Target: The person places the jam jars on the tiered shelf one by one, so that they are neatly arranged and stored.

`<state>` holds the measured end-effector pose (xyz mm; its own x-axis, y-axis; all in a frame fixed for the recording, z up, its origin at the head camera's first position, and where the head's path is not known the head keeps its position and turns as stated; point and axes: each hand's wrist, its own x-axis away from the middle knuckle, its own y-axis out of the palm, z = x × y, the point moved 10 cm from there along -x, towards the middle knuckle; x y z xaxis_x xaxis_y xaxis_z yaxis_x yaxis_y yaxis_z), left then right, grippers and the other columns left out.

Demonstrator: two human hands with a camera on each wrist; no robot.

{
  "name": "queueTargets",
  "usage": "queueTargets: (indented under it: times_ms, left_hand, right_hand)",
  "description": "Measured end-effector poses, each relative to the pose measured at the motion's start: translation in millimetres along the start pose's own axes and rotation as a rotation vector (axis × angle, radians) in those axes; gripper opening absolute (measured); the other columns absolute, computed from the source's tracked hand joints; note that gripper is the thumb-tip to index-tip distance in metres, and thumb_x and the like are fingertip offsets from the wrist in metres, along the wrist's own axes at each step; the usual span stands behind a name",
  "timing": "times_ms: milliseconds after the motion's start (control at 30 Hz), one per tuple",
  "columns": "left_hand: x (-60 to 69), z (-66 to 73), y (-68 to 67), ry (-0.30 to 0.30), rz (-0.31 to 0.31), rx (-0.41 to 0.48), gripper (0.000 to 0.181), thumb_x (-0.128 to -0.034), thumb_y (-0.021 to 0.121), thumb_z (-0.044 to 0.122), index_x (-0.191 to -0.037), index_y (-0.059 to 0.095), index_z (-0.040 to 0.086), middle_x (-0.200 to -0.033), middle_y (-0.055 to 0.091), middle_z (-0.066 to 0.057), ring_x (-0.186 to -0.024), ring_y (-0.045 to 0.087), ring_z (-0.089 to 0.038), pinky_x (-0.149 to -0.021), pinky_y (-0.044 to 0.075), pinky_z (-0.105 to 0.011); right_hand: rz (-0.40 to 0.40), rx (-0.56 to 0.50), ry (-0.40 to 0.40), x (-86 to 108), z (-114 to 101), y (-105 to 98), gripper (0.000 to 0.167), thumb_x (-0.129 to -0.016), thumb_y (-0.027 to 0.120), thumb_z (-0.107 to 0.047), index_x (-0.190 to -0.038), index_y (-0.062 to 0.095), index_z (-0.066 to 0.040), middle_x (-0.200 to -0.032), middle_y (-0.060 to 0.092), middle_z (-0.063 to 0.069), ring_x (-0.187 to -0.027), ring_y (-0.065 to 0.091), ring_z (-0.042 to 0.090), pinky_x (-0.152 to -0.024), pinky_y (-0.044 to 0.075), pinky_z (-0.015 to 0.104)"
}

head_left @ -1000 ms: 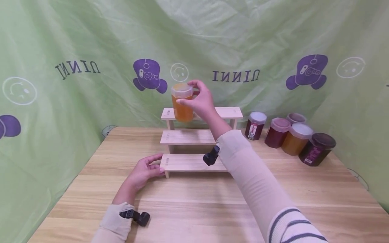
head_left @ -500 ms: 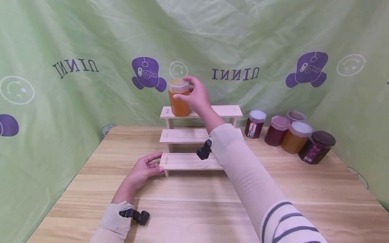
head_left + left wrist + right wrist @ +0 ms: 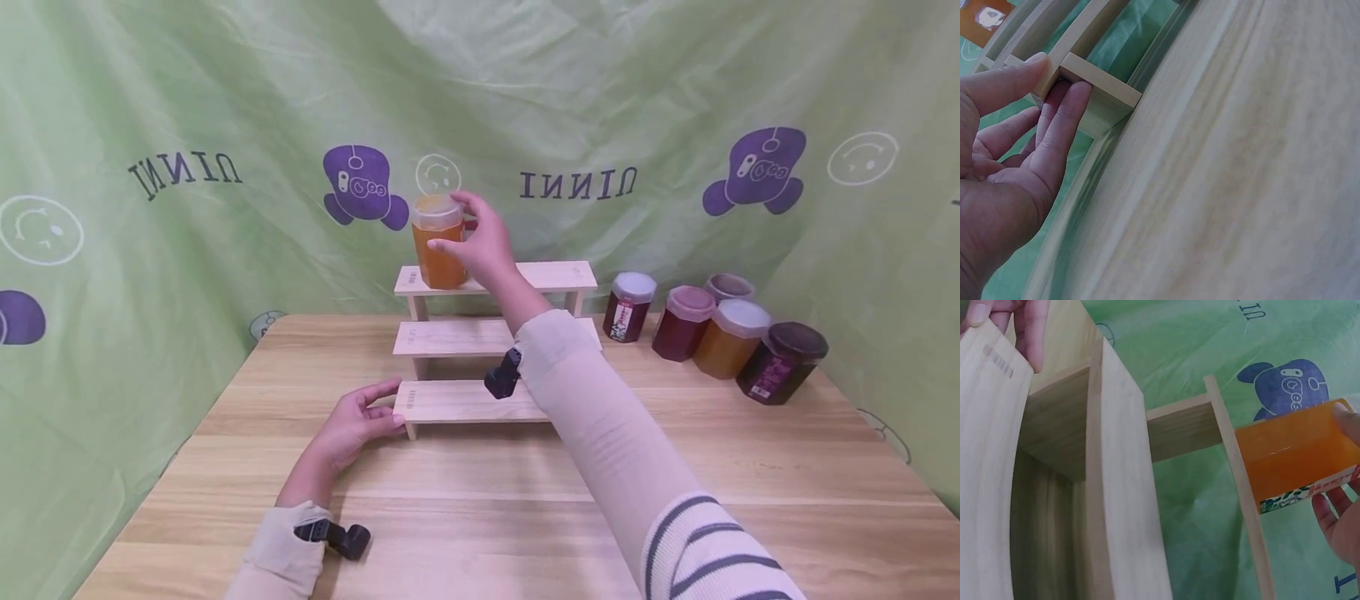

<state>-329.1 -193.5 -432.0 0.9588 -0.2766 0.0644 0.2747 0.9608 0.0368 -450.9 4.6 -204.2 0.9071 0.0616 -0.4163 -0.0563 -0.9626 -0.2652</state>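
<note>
The right hand (image 3: 483, 240) grips an amber jar (image 3: 438, 262) between thumb and fingers, upright on the top step (image 3: 558, 276) of the wooden stand (image 3: 457, 337), near its left end; the left hand (image 3: 351, 429) pinches the stand's lowest step (image 3: 457, 403) at that same end. Right of the stand, five more jars (image 3: 731, 342) sit on the table (image 3: 525, 517); behind it hangs green cloth (image 3: 637, 83).

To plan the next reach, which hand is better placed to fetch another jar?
Probably the right hand, after releasing the held jar: the other jars stand to the right; the left hand grips the rack.
</note>
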Motion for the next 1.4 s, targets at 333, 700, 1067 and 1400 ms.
queueTargets:
  times_ms: [333,700,1067,1400]
  left_hand:
    - [-0.2,-0.7,-0.9,0.002,0.0,0.001,0.072,-0.0836,0.065,-0.013,-0.147,0.03,-0.01,-0.105,0.065,-0.018,-0.089,0.067,-0.016,-0.085,0.059,-0.034]
    - [-2.4,1.1,-0.4,0.021,-0.01,0.008,0.073,-0.0828,0.066,-0.014,-0.146,0.03,-0.011,-0.109,0.064,-0.019,-0.09,0.068,-0.017,-0.085,0.059,-0.035]
    - [0.4,0.2,1.8,0.006,-0.001,0.001,0.071,-0.0841,0.063,-0.015,-0.146,0.03,-0.011,-0.107,0.064,-0.019,-0.089,0.067,-0.016,-0.088,0.058,-0.037]
    - [0.1,1.2,0.5,0.011,0.001,-0.002,0.071,-0.0838,0.064,-0.015,-0.146,0.03,-0.011,-0.116,0.06,-0.025,-0.09,0.068,-0.017,-0.086,0.058,-0.036]
  right_hand:
    - [0.063,-0.101,-0.058,12.6,1.2,-10.0,0.07,-0.077,0.083,-0.008,-0.139,0.051,-0.014,-0.129,0.058,0.003,-0.112,0.056,0.019,-0.091,0.054,0.029]
    - [0.092,-0.112,-0.137,25.1,-3.7,-26.6,0.057,-0.078,0.082,-0.008,-0.129,0.057,-0.005,-0.126,0.059,0.009,-0.115,0.054,0.027,-0.1,0.05,0.034]
    - [0.089,-0.131,-0.189,42.8,0.4,-32.1,0.055,-0.076,0.083,-0.006,-0.125,0.059,0.0,-0.122,0.059,0.008,-0.11,0.055,0.02,-0.101,0.05,0.038]
    - [0.063,-0.181,-0.218,62.3,7.3,-38.3,0.053,-0.076,0.082,-0.006,-0.124,0.059,0.002,-0.121,0.059,0.009,-0.11,0.055,0.021,-0.099,0.05,0.033]
